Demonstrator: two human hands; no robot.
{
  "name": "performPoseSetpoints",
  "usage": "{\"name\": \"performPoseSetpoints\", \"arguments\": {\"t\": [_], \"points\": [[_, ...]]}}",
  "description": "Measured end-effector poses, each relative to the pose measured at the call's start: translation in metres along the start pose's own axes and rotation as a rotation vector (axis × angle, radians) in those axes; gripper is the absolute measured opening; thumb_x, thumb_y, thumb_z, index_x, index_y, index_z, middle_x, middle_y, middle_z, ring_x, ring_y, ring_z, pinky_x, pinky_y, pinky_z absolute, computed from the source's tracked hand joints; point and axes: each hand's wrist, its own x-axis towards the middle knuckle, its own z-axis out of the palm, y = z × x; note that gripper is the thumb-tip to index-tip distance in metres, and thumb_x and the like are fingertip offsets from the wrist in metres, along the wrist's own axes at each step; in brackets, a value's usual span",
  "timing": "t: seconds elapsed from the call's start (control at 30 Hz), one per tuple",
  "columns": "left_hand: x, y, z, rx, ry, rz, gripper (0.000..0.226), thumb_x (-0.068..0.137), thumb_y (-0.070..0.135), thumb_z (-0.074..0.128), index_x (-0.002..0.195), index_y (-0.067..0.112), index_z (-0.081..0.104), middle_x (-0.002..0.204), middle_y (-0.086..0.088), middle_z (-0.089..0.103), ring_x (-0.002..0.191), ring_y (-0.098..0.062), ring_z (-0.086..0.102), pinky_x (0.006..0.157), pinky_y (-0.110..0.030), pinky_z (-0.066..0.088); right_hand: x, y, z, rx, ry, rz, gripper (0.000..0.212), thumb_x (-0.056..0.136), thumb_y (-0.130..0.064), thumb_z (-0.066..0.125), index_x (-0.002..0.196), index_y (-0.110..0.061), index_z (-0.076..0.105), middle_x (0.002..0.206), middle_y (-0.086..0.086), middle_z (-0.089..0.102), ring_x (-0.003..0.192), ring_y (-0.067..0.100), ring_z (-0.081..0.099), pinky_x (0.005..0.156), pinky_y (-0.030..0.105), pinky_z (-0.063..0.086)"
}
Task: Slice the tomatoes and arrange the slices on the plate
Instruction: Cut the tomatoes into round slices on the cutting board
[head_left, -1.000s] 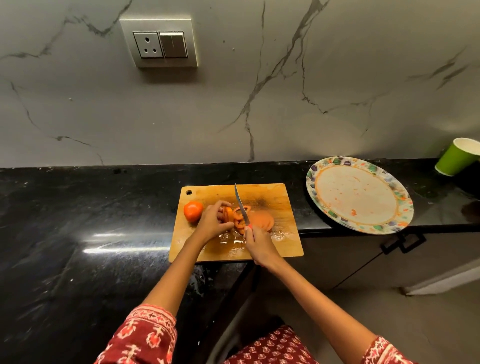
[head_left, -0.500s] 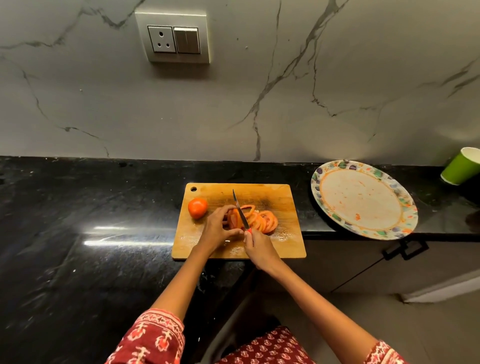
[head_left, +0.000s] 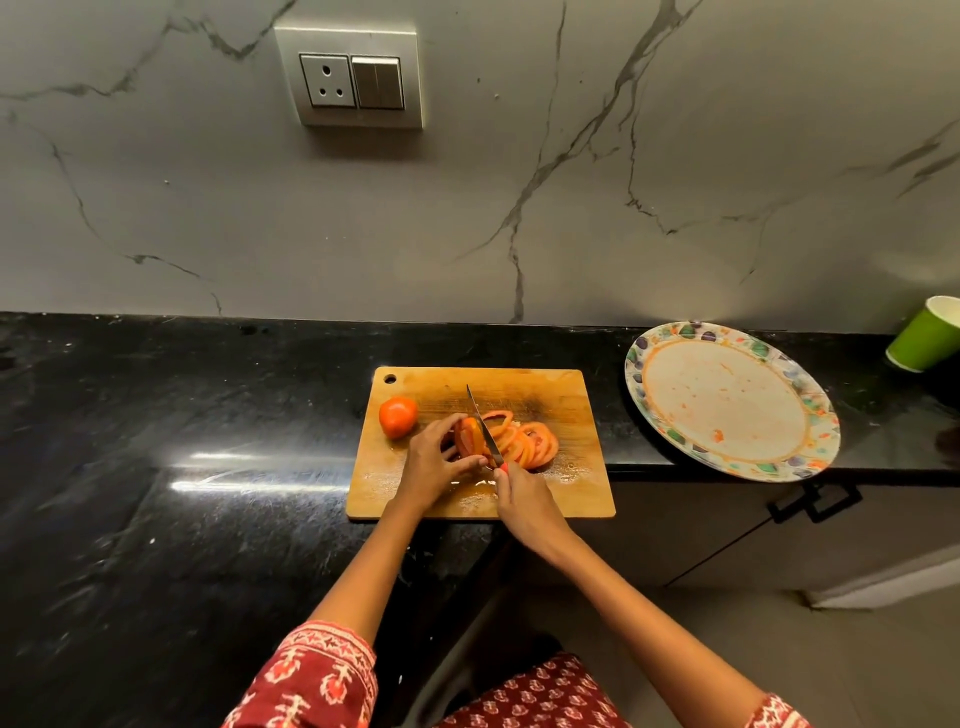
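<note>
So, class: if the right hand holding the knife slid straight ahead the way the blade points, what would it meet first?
Probably the tomato piece that the left hand pinches: the right hand sits just behind it, with the knife already in it. Depth is unclear.

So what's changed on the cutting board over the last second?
The fan of cut slices right of the knife has grown as slicing goes on, and the piece under the left hand is shorter. The right hand still grips the knife, blade in the tomato piece. The whole tomato, cutting board and plate have not moved; no slices are plated.
</note>
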Motion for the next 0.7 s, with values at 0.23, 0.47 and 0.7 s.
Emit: {"name": "performPoseSetpoints", "arguments": {"t": [0.23, 0.47, 0.7], "points": [[-0.001, 0.001, -0.002, 0.019, -0.030, 0.029, 0.073, 0.069, 0.017, 0.079, 0.133, 0.007, 0.046, 0.132, -0.010, 0.052, 0.120, -0.010, 0.046, 0.091, -0.009, 0.040, -0.001, -0.001, -0.001, -0.029, -0.025, 0.012, 0.029, 0.102, -0.021, 0.033, 0.106, -0.002, 0.054, 0.095, 0.015, 0.062, 0.081, 0.023, 0.055, 0.065, 0.027, 0.033], [-0.005, 0.004, -0.002, -0.020, -0.042, 0.014, 0.070, 0.071, 0.011, 0.078, 0.133, 0.004, 0.047, 0.132, -0.012, 0.053, 0.123, -0.015, 0.048, 0.099, -0.020, 0.042, 0.015, -0.013, -0.003, -0.017, -0.047, 0.027, 0.031, 0.102, -0.021, 0.031, 0.102, -0.002, 0.056, 0.086, 0.009, 0.055, 0.076, 0.022, 0.051, 0.066, 0.030, 0.036], [-0.007, 0.007, -0.001, 0.018, -0.050, 0.048, 0.072, 0.071, 0.012, 0.078, 0.134, 0.001, 0.043, 0.133, -0.013, 0.051, 0.122, -0.013, 0.047, 0.102, -0.025, 0.042, 0.000, 0.000, -0.003, -0.022, -0.073, 0.003, 0.027, 0.102, -0.022, 0.033, 0.106, -0.005, 0.054, 0.087, 0.010, 0.058, 0.076, 0.017, 0.050, 0.065, 0.028, 0.033]]}}
